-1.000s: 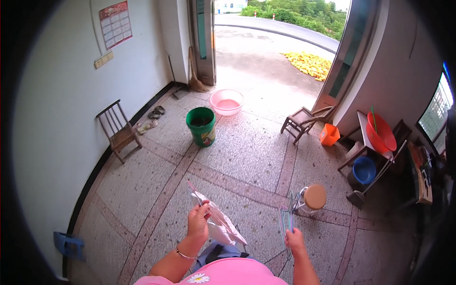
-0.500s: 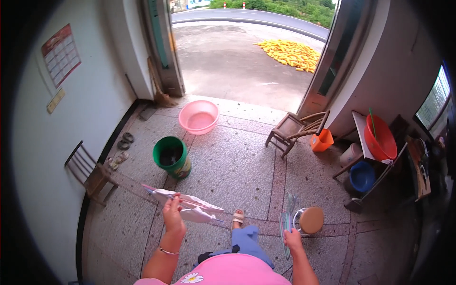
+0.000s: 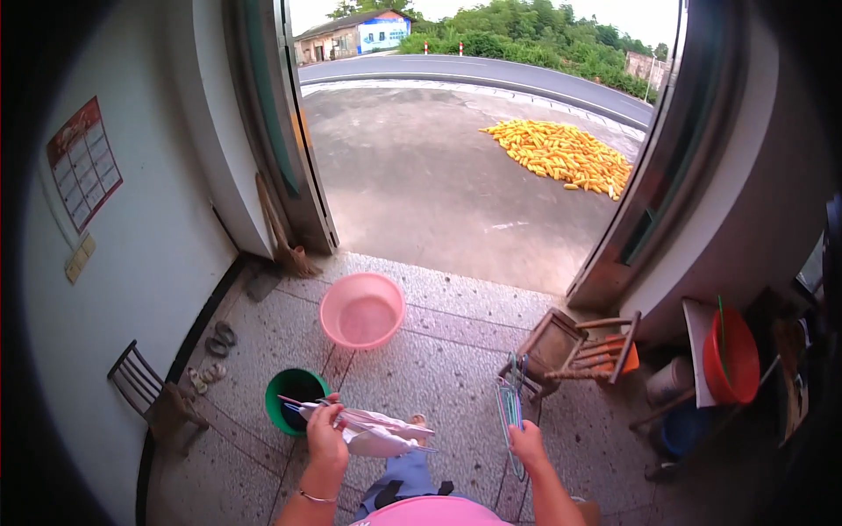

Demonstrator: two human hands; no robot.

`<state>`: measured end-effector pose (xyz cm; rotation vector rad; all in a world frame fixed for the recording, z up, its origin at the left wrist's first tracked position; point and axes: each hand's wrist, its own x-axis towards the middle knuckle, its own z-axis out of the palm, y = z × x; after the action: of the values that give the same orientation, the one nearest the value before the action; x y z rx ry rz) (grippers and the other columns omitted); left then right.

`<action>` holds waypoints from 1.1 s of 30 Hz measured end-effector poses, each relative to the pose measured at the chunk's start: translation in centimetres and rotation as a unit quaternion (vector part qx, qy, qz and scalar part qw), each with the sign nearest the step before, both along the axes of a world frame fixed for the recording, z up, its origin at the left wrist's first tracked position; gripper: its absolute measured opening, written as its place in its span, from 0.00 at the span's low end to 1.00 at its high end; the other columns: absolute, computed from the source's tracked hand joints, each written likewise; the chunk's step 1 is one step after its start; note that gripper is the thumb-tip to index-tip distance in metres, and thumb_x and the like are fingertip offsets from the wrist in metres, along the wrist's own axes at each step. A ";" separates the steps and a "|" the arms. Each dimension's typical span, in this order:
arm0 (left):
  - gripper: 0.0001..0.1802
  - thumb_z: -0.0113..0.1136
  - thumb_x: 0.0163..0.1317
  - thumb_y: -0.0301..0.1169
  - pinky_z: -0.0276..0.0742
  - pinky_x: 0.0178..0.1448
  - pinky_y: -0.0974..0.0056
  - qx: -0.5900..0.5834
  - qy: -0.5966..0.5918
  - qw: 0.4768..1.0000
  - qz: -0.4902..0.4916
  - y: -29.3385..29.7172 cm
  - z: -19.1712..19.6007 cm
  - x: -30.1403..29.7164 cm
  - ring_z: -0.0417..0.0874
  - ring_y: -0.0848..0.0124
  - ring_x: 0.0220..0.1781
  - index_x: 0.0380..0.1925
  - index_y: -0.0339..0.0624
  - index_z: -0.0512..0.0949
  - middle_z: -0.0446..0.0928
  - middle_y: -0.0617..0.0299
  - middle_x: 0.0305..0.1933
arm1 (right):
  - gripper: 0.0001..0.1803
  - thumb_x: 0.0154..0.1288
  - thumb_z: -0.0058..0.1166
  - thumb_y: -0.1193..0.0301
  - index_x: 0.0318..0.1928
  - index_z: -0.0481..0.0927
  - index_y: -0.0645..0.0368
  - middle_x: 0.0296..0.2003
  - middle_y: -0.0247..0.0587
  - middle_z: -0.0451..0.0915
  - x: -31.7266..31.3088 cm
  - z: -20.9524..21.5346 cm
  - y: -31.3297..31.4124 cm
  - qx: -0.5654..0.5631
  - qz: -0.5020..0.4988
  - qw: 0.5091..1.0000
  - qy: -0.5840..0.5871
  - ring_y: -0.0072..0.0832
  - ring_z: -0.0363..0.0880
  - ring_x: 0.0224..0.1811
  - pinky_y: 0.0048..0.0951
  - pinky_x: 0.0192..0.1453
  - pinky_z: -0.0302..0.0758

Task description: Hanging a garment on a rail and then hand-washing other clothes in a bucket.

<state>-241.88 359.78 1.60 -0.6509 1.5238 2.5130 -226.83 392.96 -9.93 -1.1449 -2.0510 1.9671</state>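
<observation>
My left hand is closed on clothes hangers that carry white cloth; pink and blue hanger ends stick out on both sides. The cloth hangs in folds, so its kind is hard to make out. In my right hand is a bunch of bare hangers, mostly green and blue, held upright with their hooks at the top. Just beyond my left hand stands a green bucket with a dark inside. A pink basin rests on the floor farther ahead.
A wooden chair stands ahead on the right, near a table with a red basin. Another chair and some shoes line the left wall. Through the open doorway, corn cobs lie heaped on concrete.
My view has tilted up and moved forward, showing more of the road outside. Both hands keep their hold on the hangers and are now nearer the bucket and the wooden chair.
</observation>
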 end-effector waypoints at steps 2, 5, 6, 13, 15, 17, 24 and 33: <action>0.12 0.50 0.54 0.24 0.62 0.41 0.71 0.004 -0.010 1.000 -0.028 3.5 0.3 -4.8 0.70 0.79 0.39 0.39 0.43 0.76 0.73 0.68 0.37 | 0.08 0.60 0.50 0.70 0.28 0.70 0.61 0.16 0.32 0.68 -4.3 -0.7 2.2 0.008 -0.007 1.000 -0.013 0.20 0.67 0.13 0.24 0.14 0.64; 0.12 0.50 0.55 0.25 0.63 0.42 0.72 0.010 -0.018 0.998 -0.057 9.2 0.5 -12.6 0.71 0.79 0.39 0.40 0.43 0.75 0.73 0.68 0.37 | 0.07 0.60 0.49 0.71 0.28 0.70 0.61 0.16 0.32 0.67 -10.2 0.8 5.6 -0.063 -0.044 0.996 -0.036 0.20 0.65 0.12 0.23 0.13 0.63; 0.12 0.51 0.55 0.25 0.63 0.42 0.73 0.005 -0.010 0.997 -0.081 11.4 0.8 -15.4 0.71 0.79 0.39 0.40 0.43 0.75 0.73 0.68 0.36 | 0.07 0.60 0.49 0.72 0.27 0.69 0.61 0.16 0.32 0.67 -12.0 1.5 7.0 -0.064 -0.053 0.996 -0.040 0.20 0.65 0.12 0.22 0.13 0.62; 0.11 0.52 0.54 0.25 0.63 0.41 0.74 0.010 0.030 0.988 -0.154 25.6 1.6 -32.5 0.70 0.80 0.38 0.39 0.42 0.76 0.74 0.69 0.37 | 0.08 0.60 0.48 0.73 0.25 0.69 0.61 0.14 0.32 0.66 -22.3 -1.3 19.2 -0.041 -0.118 0.992 -0.016 0.20 0.64 0.11 0.23 0.12 0.62; 0.12 0.50 0.55 0.24 0.63 0.44 0.70 0.005 0.035 0.984 -0.172 29.9 1.1 -36.5 0.71 0.77 0.40 0.39 0.41 0.75 0.74 0.67 0.37 | 0.08 0.61 0.46 0.72 0.25 0.67 0.59 0.13 0.32 0.66 -25.0 -3.7 23.3 -0.047 -0.124 0.991 0.005 0.21 0.63 0.09 0.23 0.11 0.60; 0.12 0.51 0.55 0.24 0.62 0.44 0.70 -0.005 0.042 0.987 -0.157 34.7 1.2 -39.8 0.71 0.77 0.40 0.40 0.42 0.75 0.74 0.68 0.37 | 0.09 0.60 0.46 0.73 0.24 0.67 0.60 0.13 0.33 0.66 -28.4 -4.3 27.6 -0.035 -0.119 0.992 -0.007 0.21 0.63 0.09 0.23 0.11 0.60; 0.10 0.50 0.55 0.26 0.63 0.44 0.69 0.013 0.032 0.982 -0.187 49.6 1.7 -53.6 0.70 0.78 0.40 0.38 0.44 0.75 0.74 0.69 0.36 | 0.08 0.59 0.45 0.73 0.23 0.67 0.60 0.13 0.32 0.66 -44.0 -1.2 43.2 -0.042 -0.099 0.994 -0.025 0.21 0.65 0.10 0.23 0.12 0.60; 0.14 0.49 0.55 0.32 0.62 0.45 0.67 0.014 -0.007 0.966 -0.259 67.2 0.1 -69.6 0.70 0.78 0.38 0.42 0.46 0.73 0.73 0.71 0.32 | 0.07 0.58 0.51 0.71 0.28 0.71 0.61 0.15 0.33 0.69 -61.8 0.3 59.0 0.000 -0.136 0.991 -0.021 0.21 0.69 0.14 0.25 0.18 0.66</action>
<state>-311.50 426.95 1.71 -0.2199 1.4211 2.1215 -288.62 451.97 -9.62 -1.3919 -1.7991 1.8282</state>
